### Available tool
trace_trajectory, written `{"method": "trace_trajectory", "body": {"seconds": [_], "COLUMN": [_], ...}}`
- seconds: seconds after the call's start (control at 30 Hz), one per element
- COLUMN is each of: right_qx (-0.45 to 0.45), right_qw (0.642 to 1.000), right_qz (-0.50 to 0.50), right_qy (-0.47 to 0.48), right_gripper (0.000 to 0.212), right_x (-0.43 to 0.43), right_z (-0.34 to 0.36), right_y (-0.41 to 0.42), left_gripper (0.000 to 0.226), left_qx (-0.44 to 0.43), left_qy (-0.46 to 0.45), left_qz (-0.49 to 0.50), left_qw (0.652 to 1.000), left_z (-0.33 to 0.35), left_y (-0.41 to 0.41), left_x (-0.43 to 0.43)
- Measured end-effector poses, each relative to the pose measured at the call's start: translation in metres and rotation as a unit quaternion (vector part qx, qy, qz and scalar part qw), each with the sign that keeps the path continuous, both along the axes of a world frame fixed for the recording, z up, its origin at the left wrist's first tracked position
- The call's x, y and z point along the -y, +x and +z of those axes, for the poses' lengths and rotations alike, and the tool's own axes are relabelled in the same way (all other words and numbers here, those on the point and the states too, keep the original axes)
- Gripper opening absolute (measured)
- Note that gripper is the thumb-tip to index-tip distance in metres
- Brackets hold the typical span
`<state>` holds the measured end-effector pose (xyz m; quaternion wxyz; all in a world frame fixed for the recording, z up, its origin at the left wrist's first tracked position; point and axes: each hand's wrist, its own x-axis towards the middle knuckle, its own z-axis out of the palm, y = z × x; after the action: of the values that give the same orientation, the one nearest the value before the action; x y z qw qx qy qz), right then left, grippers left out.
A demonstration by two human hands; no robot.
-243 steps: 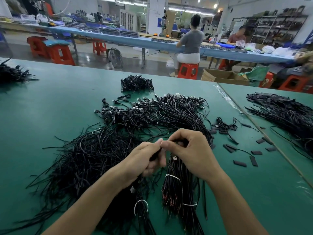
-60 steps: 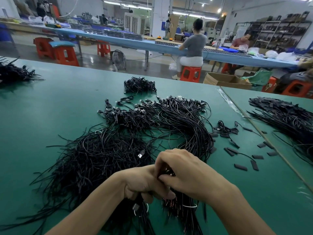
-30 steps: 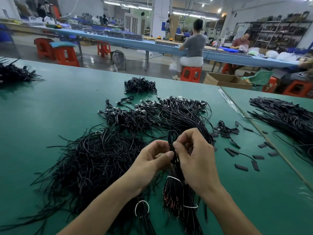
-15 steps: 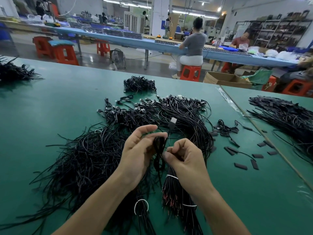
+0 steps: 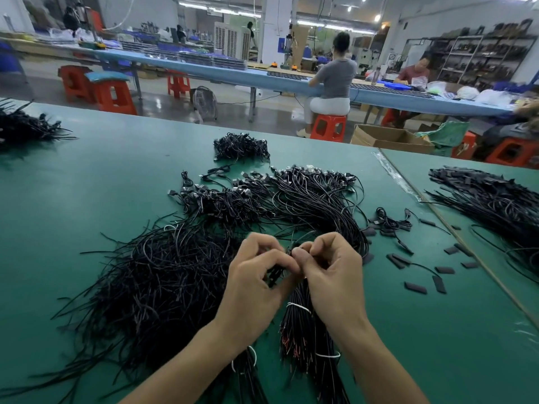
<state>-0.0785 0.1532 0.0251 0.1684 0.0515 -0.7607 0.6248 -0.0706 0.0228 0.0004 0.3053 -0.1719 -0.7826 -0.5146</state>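
In the head view, a thin black cable (image 5: 274, 276) is held between both hands, a little below the middle of the picture. The left hand (image 5: 253, 290) is curled round it, and the folded part of the cable is seen in the hollow between thumb and forefinger. The right hand (image 5: 335, 284) is placed at three o'clock from the left one, and the two are touching at the fingertips. Its thumb and forefinger are pinched on the upper end of the same cable. The cable is thus lodged exactly where the hands meet, mostly covered by the fingers.

Everything is set on a green table (image 5: 87, 185). At six o'clock from the cable, under the right wrist, a tied bundle (image 5: 303, 333) of black wires with reddish tips is laid, bound with white ties. At nine o'clock from the hands a wide heap of loose wires (image 5: 157, 281) is spread, just beside the left hand. At twelve o'clock a pile of plugged cables (image 5: 315, 199) is seen, and beyond it a small heap (image 5: 240, 147). At three o'clock flat black sleeves (image 5: 415, 288) are scattered, well apart from the right hand. At two o'clock a further long bundle (image 5: 495, 199) is laid.
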Motion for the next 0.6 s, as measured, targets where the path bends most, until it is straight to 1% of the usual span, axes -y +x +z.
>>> {"method": "trace_trajectory", "body": {"seconds": [0.03,0.07,0.17,0.23,0.3,0.37,0.43,0.53,0.6], "right_qx": [-0.011,-0.02,-0.043,-0.054,-0.062,-0.065,-0.066,-0.064,-0.062], "right_qw": [1.0,1.0,0.998,0.998,0.998,0.998,0.997,0.996,0.996], "right_qz": [-0.01,-0.023,-0.053,-0.041,-0.009,0.017,0.034,0.068,0.071], "right_qy": [0.002,0.002,-0.007,-0.002,0.001,0.002,-0.003,-0.014,0.006], "right_gripper": [0.033,0.034,0.036,0.035,0.035,0.035,0.032,0.028,0.028], "right_x": [0.001,0.001,-0.003,-0.002,0.001,0.001,-0.001,-0.004,-0.006], "right_z": [0.001,0.001,0.004,0.007,0.008,0.009,0.009,0.01,0.008], "right_y": [0.001,0.001,0.0,0.002,0.004,0.005,0.005,0.006,0.005], "left_gripper": [0.009,0.012,0.021,0.024,0.027,0.032,0.046,0.07,0.079], "left_qx": [-0.01,-0.008,0.039,0.08,0.121,0.184,0.24,0.308,0.353], "left_qy": [-0.002,-0.003,-0.011,-0.002,0.031,0.118,0.19,0.268,0.31], "left_qz": [0.006,0.007,-0.035,-0.058,-0.076,-0.128,-0.179,-0.196,-0.196], "left_qw": [1.0,1.0,0.999,0.995,0.989,0.967,0.935,0.892,0.861], "left_z": [0.0,-0.001,-0.003,-0.001,0.001,0.003,0.003,0.005,0.009], "left_y": [0.001,0.001,0.005,0.006,0.005,0.005,0.005,0.004,0.0], "left_x": [-0.003,-0.005,-0.008,-0.01,-0.013,-0.013,-0.012,-0.011,-0.011]}}
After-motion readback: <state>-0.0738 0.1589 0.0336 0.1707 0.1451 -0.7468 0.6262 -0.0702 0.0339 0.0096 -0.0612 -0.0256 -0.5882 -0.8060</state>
